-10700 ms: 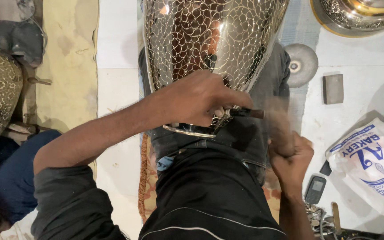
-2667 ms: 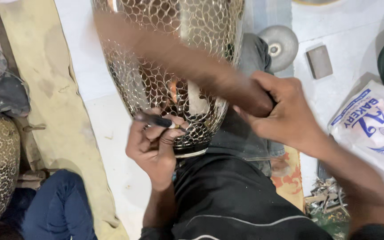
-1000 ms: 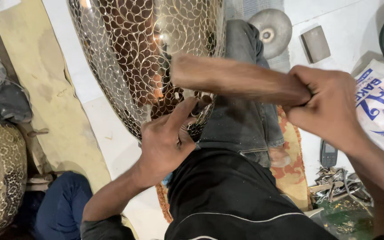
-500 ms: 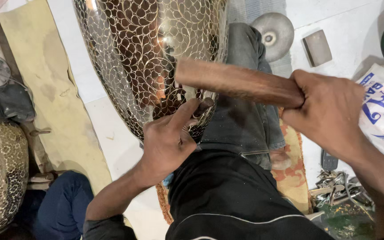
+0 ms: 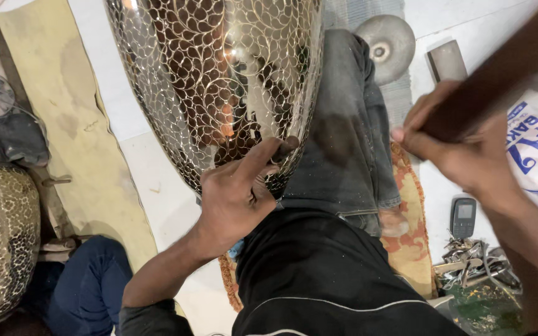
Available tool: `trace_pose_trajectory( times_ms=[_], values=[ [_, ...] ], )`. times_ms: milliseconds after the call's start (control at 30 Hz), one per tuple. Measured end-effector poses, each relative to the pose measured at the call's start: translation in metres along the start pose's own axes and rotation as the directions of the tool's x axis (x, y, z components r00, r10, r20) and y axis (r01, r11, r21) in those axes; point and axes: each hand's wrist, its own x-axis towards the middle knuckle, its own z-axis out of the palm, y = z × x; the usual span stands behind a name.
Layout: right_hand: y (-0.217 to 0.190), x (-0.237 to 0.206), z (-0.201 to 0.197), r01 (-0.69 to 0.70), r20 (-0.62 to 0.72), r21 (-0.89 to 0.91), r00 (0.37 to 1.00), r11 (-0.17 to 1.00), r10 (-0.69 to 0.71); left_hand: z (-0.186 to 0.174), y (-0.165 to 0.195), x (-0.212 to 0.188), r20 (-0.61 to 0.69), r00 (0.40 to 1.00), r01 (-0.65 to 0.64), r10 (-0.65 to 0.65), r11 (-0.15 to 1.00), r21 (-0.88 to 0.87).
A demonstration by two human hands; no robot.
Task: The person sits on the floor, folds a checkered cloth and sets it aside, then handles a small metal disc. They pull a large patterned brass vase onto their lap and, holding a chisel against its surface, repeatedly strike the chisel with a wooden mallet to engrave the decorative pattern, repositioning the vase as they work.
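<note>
Two hands in view. Left hand point(image 5: 235, 196) presses against the lower wall of one large pierced metal vessel point(image 5: 219, 81), fingers closed on a small dark tool, its tip hard to make out. The vessel rests on the person's lap, top cut off by the frame. Right hand point(image 5: 462, 146) is raised, fingers gripping one wooden mallet point(image 5: 499, 81), blurred. A second patterned vessel point(image 5: 1, 242) sits at left, partly cropped. One small phone point(image 5: 463, 216) on the floor.
</note>
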Motion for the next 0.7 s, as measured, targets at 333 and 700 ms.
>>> trace_pose_trajectory(
  times_ms=[333,700],
  values=[
    [-0.008,0.008,0.004,0.265,0.128,-0.325,0.963,0.908,-0.235,-0.003,0.002,0.004,0.029,0.999,0.022,-0.021,0.999,-0.041],
    [0.003,0.005,-0.001,0.31,0.17,-0.441,0.95,0.842,-0.261,-0.003,-0.003,0.001,0.007,1.0,-0.004,0.004,1.0,-0.011]
  ],
)
